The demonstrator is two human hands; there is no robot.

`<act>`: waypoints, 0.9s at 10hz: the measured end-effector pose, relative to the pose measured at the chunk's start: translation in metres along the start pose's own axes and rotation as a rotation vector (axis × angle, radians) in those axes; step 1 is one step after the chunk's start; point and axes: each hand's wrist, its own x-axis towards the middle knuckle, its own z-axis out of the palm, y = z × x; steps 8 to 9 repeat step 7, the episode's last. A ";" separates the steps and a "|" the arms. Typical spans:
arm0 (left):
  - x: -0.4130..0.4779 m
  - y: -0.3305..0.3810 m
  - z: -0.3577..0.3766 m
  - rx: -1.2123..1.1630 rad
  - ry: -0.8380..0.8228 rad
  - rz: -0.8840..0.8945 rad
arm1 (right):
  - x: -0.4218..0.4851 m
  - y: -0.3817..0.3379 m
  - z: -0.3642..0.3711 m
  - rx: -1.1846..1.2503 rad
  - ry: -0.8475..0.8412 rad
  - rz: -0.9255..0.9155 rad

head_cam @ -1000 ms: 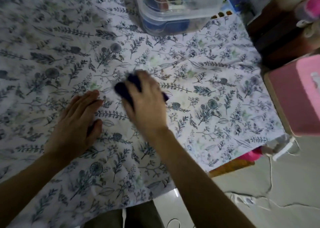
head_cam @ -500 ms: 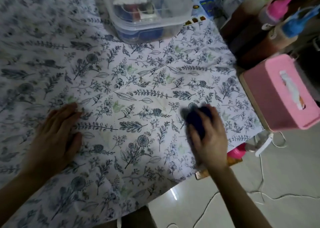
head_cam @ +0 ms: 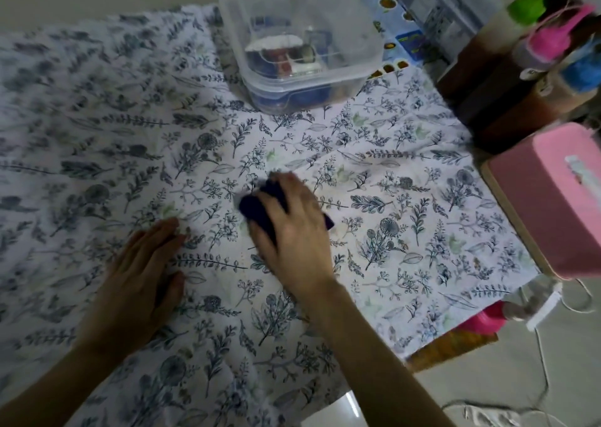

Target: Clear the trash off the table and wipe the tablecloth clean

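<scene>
Head view looks straight down on the white tablecloth printed with dark blue-grey leaves and flowers (head_cam: 390, 218), and the wiping is underway: the right hand (head_cam: 294, 231) is pressed down on a bunched dark navy cloth (head_cam: 260, 209), fingers curled over it and gripping it against the fabric near the middle of the table. The left hand (head_cam: 140, 283) lies open, palm flat on the tablecloth just beside it, fingers spread, holding nothing; it looks to be pinning the fabric so it doesn't ride along with the stroke. That's the right idea, I'd say: the tablecloth is thin and already rumpled on the left, so the anchoring hand should stay close to the wiping hand and the strokes should run away from it, toward the right-hand edge, not back into the folds. No loose trash shows on the printed surface from here, so the clearing part seems done and only the wiping is left. A faint yellowish tinge shows near the navy cloth, though it's too blurred to call a stain. Things to steer around: the clear plastic lidded box with small items inside (head_cam: 302, 46) sitting on the far side of the tablecloth, and the pink rectangular tissue box (head_cam: 553, 205) at the right edge, well clear of the hand for now. Firm, even pressure and overlapping passes would serve best.
</scene>
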 end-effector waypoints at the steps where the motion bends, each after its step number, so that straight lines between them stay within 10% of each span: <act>1: 0.000 0.000 0.000 -0.009 -0.002 -0.004 | -0.025 -0.002 -0.003 0.024 -0.098 -0.123; 3: 0.000 -0.003 -0.001 -0.017 0.018 0.015 | -0.049 0.065 -0.039 -0.048 -0.312 -0.543; 6: 0.001 -0.007 0.001 -0.027 0.030 0.022 | -0.027 0.178 -0.088 -0.258 0.055 0.248; 9: 0.000 0.000 0.005 0.013 0.004 0.019 | -0.027 0.178 -0.082 -0.322 0.016 0.353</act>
